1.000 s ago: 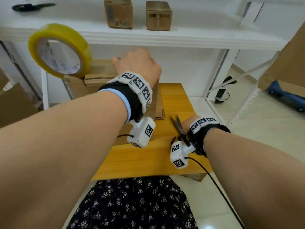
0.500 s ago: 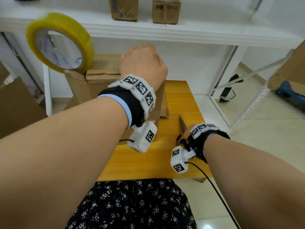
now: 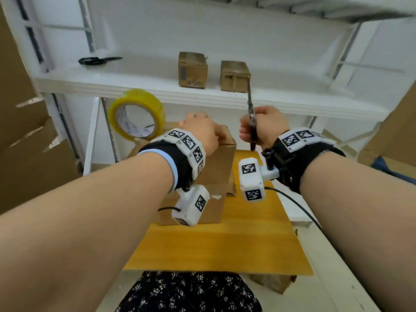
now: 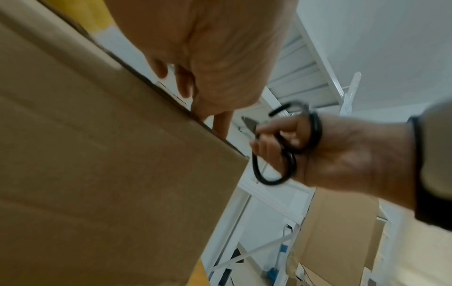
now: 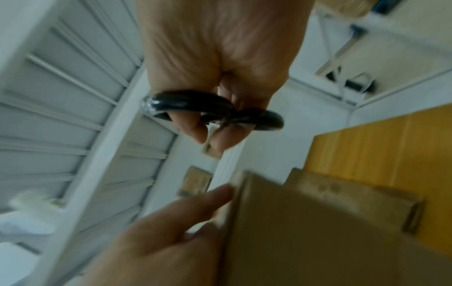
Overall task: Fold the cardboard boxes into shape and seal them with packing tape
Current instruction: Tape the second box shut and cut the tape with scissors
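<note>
A brown cardboard box [image 3: 216,167] stands upright on the wooden table [image 3: 213,244]. My left hand [image 3: 211,131] lies on its top and grips it, fingers curled over the far edge. In the left wrist view the box [image 4: 97,174] fills the left side under the hand [image 4: 195,100]. My right hand [image 3: 249,131] is raised just right of the box and holds black-handled scissors [image 3: 249,102], blades closed and pointing up. The right wrist view shows fingers through the scissor handles [image 5: 195,108]. A yellow roll of packing tape [image 3: 137,114] stands on edge at the box's left.
A white shelf [image 3: 292,102] runs right behind the box. It carries two small sealed boxes [image 3: 192,69] [image 3: 235,76] and another pair of black scissors [image 3: 99,60]. Flat cardboard [image 3: 33,158] leans at the left and more at the right [image 3: 394,131].
My right hand took the scissors off the table and lifted them up beside the box. The left hand stayed on the box top. The head view tilted upward.
</note>
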Demonstrator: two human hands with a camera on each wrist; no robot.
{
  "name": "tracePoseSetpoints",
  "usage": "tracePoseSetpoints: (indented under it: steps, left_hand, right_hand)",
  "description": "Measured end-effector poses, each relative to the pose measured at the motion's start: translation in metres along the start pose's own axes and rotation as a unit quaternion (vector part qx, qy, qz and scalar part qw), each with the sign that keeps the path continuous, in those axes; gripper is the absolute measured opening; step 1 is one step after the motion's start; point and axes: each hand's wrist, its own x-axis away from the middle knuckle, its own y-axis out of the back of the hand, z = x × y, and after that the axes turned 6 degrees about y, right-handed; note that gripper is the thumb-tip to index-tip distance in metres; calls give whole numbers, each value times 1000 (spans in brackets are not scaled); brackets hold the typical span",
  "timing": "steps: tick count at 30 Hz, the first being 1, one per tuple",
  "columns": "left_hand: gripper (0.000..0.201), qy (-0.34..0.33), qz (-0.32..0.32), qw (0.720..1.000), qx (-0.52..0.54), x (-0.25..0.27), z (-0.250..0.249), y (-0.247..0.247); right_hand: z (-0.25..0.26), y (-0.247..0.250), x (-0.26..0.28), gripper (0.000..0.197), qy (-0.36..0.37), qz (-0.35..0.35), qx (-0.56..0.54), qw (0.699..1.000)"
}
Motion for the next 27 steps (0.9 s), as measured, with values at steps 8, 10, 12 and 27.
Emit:
tracePoseSetpoints:
  steps: [8,10,12,27]
  left_hand:
    - [35,-16,73,992,104,17,32,31]
    - [29,12,31,987,159,26,41,37]
    - [23,63,-86,968,227,33,51,42]
    - [34,148,-65,976,144,39,102,28]
  right_hand:
    - [31,-63,26,38,-6,65,-16,998]
    - [30,-72,29,41,-1,74,16,997]
    - [22,-78,23,43,7,88,62,994]
    - [16,-80,39,31,104,116,258,953]
